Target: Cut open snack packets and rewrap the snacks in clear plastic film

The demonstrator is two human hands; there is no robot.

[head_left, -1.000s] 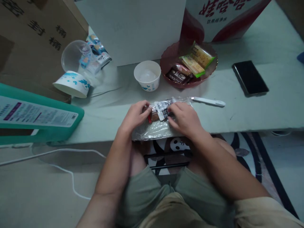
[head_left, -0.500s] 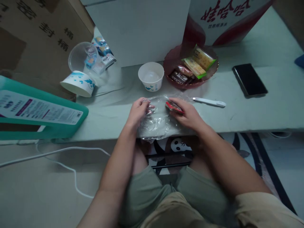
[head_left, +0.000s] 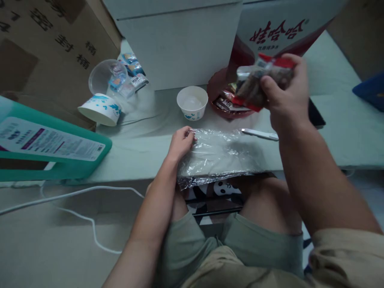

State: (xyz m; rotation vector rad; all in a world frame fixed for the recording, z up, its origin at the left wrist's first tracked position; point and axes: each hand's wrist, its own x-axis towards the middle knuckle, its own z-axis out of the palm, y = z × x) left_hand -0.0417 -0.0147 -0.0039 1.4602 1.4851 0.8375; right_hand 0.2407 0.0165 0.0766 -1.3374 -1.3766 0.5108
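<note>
Between the closed fingers of my left hand (head_left: pixel 181 143) is the edge of a clear plastic bag (head_left: pixel 220 154), which lies crinkled over the table's front edge. My right hand (head_left: pixel 286 90) is raised, gripping a red-and-clear snack packet (head_left: pixel 255 82) with brown contents, slightly blurred. That packet hangs above a dark red scalloped bowl (head_left: pixel 217 82) and hides part of it. Wrapped snacks (head_left: pixel 225 105) show in the bowl below. Left of the bowl stands a white paper cup (head_left: pixel 192 103) with blue print. A white utility knife (head_left: pixel 260 134) lies right of the bag.
A tipped paper cup (head_left: pixel 100 109) and a clear plastic container (head_left: pixel 100 78) with small packets lie at the left. Nearby stand a green jug (head_left: pixel 60 160) and a cardboard box (head_left: pixel 54 52). White boxes (head_left: pixel 180 48) line the back. My right arm partly covers a black phone (head_left: pixel 316 114).
My right hand has risen from the plastic bag to above the bowl, carrying the red packet. My left hand stays on the bag, which now lies flatter.
</note>
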